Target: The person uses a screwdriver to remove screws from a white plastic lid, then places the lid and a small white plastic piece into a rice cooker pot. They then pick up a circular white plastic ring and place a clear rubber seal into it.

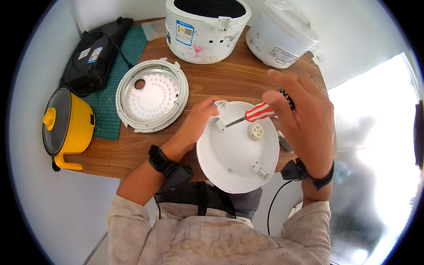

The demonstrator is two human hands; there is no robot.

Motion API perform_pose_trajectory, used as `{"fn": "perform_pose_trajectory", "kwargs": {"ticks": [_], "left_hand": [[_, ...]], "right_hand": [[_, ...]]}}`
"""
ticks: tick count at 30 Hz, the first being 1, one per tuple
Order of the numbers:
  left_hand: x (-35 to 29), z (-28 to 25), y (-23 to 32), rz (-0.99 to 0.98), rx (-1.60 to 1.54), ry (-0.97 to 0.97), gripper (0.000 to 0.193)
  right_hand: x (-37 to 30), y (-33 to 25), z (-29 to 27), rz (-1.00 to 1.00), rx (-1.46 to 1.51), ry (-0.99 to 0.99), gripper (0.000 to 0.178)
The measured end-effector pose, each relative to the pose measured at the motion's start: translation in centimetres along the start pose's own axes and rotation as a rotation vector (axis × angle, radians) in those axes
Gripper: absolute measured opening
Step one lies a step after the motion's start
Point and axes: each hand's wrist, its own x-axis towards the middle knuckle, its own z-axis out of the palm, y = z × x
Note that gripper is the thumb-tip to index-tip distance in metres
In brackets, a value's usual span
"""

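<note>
A round white rice cooker lid shell [216,159], hollow side up, is tilted at the table's front edge. My left hand [194,125] grips its upper left rim, fingers closed beside a hinge-like tab. In my right hand [308,119] is a screwdriver [259,112] with a red-and-white striped handle and a dark end. Its metal tip meets a small white bracket [221,125] inside the shell; the screw under it is too small to make out. A cream round valve cap [255,131] and a metal-and-white latch piece [260,170] sit inside the shell.
A round inner lid plate [152,96] lies left of the shell. Behind stand an open rice cooker body [205,39] and a closed rice cooker [282,35]. A yellow pot [79,123], a black appliance [92,59] and a green cutting mat [106,115] occupy the left.
</note>
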Motion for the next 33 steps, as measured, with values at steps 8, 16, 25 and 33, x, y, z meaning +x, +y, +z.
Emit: {"fn": "perform_pose_trajectory", "kwargs": {"ticks": [8, 16, 25, 33], "left_hand": [[0.1, -0.2, -0.3, 0.023, 0.042, 0.002, 0.039], [0.4, -0.4, -0.6, 0.043, 0.058, -0.013, 0.040], [0.1, -0.3, -0.4, 0.064, 0.070, -0.010, 0.040], [0.5, -0.9, -0.8, 0.058, 0.108, -0.030, 0.042]], "right_hand": [[-0.1, 0.4, 0.7, -0.185, 0.025, 0.011, 0.022], [0.0, -0.3, 0.1, -0.236, 0.362, -0.153, 0.037], [0.1, -1.0, 0.0, -0.189, 0.015, -0.144, 0.033], [0.9, -0.1, -0.4, -0.141, 0.241, -0.188, 0.024]]}}
